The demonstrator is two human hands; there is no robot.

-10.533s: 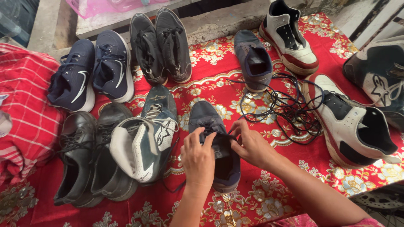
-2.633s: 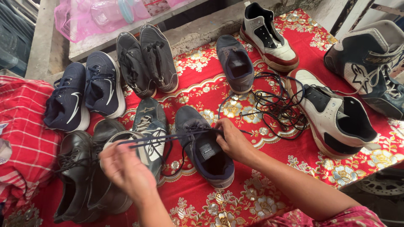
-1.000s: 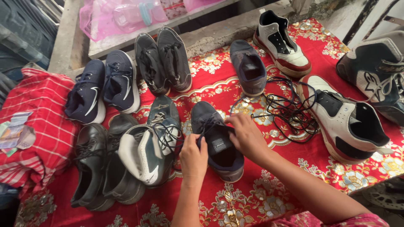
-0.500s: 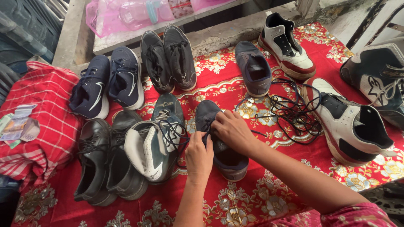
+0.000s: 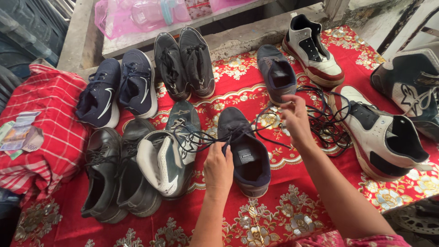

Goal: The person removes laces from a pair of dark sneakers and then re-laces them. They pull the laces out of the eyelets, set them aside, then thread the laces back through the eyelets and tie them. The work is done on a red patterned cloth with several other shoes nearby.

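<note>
1. Your left hand (image 5: 218, 165) sits at centre frame, fingers pinched on the dark lace (image 5: 256, 130) at the throat of the navy shoe (image 5: 242, 153).
2. Your right hand (image 5: 296, 120), right of centre, is closed on the other run of that lace, raised above the red cloth (image 5: 274, 219); the lace stretches between both hands.
3. The navy shoe lies on the cloth at centre, toe toward the top of the frame, just beside the grey-and-white sneaker (image 5: 167, 158) on its left.
4. A tangle of loose laces (image 5: 327, 121) lies just right of your right hand, touching the white high-top (image 5: 382, 137).
5. Open room: bare cloth shows below the navy shoe toward the lower edge; shoes crowd the left, top and right.
6. Half a second ago both hands were close together over the shoe's tongue; now the right hand has drawn off to the right, pulling the lace taut.
</note>
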